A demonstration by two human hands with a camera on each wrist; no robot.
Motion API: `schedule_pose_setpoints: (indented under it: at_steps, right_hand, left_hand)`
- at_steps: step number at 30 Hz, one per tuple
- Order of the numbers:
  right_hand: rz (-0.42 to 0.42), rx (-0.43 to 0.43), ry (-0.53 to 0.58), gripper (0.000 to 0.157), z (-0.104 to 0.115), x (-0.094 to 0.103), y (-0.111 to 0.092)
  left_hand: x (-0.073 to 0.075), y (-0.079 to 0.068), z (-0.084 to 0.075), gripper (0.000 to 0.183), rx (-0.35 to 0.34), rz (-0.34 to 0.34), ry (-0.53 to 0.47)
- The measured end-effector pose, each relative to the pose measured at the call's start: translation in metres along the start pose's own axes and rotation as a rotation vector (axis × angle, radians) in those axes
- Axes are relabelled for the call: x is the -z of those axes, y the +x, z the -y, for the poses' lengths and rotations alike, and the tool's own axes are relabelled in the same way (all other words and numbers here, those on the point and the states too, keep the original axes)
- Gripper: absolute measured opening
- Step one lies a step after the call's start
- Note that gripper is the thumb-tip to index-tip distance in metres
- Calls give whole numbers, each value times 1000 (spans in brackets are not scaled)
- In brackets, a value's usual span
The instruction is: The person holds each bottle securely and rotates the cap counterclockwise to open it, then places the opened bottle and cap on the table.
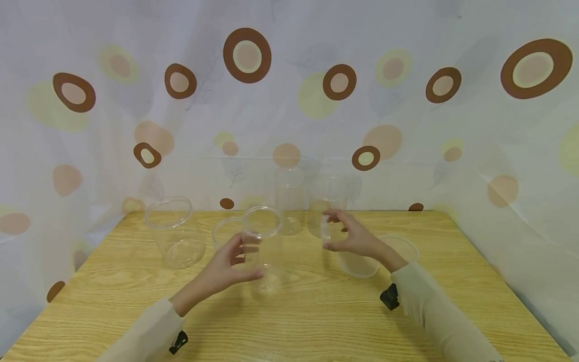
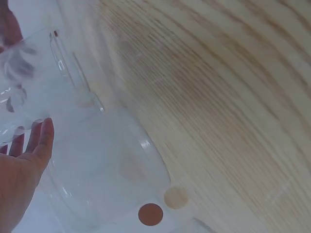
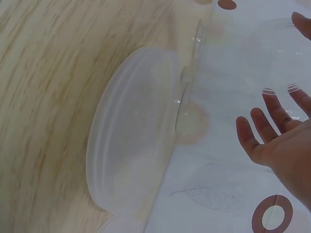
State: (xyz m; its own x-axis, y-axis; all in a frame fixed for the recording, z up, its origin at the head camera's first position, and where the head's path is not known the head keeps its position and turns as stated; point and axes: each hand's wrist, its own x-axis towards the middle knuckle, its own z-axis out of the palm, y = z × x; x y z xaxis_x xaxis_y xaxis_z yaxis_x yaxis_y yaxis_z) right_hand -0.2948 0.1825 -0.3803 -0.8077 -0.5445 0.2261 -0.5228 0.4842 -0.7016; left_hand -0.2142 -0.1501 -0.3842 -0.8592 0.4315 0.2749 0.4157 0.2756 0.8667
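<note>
In the head view, my left hand (image 1: 228,264) grips a clear plastic jar (image 1: 263,256) from its left side, thumb in front and fingers behind, the open rim facing up. The left wrist view shows the same hand (image 2: 26,167) with its fingertips on the clear wall. My right hand (image 1: 350,235) pinches a clear round lid (image 1: 325,231) on edge between thumb and fingers, to the right of the jar. From the right wrist, the fingers of that hand (image 3: 286,141) show at the lid's ridged rim.
A wide clear tub (image 1: 163,236) stands at the left, another tub's rim (image 1: 216,234) behind my left hand. Two clear containers, one narrow (image 1: 289,196) and one wider (image 1: 316,201), stand at the back. Translucent lids (image 1: 359,266) lie under my right wrist on the wooden table (image 1: 289,327).
</note>
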Motion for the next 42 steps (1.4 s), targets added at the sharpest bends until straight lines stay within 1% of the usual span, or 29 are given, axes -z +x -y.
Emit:
schedule_pose_setpoints:
  at_steps: [5,8,14,16,19,25,29,33,37,40,42]
  right_hand:
    - [33,-5,-59,71,-2,-7,0]
    - [63,3,-114,69,-3,-10,1]
    - [130,39,-219,70,-3,-17,3]
    - [143,41,-241,71,-2,-19,3]
    - [162,20,-262,72,-3,-22,4]
    - [196,-34,-290,72,-6,-28,6]
    - [216,-43,-305,73,-7,-30,7]
    - [237,-52,-318,72,-6,-32,7]
    - [254,-63,-329,72,-5,-33,8]
    - [261,-71,-337,71,-4,-33,8]
    - [262,-71,-346,70,-3,-34,8]
  left_hand:
    - [13,-12,2,57,-13,9,3]
    - [22,-19,4,58,-14,18,1]
    - [39,-33,9,57,-20,22,21]
    - [45,-37,11,58,-29,22,23]
    - [56,-43,14,60,-40,14,34]
    - [76,-54,22,62,-60,-21,60]
    - [86,-59,29,61,-58,-54,90]
    - [94,-64,36,58,-62,-98,111]
    - [98,-67,42,58,-26,-148,143]
    - [99,-69,44,58,15,-180,180]
    - [99,-69,46,59,30,-194,199]
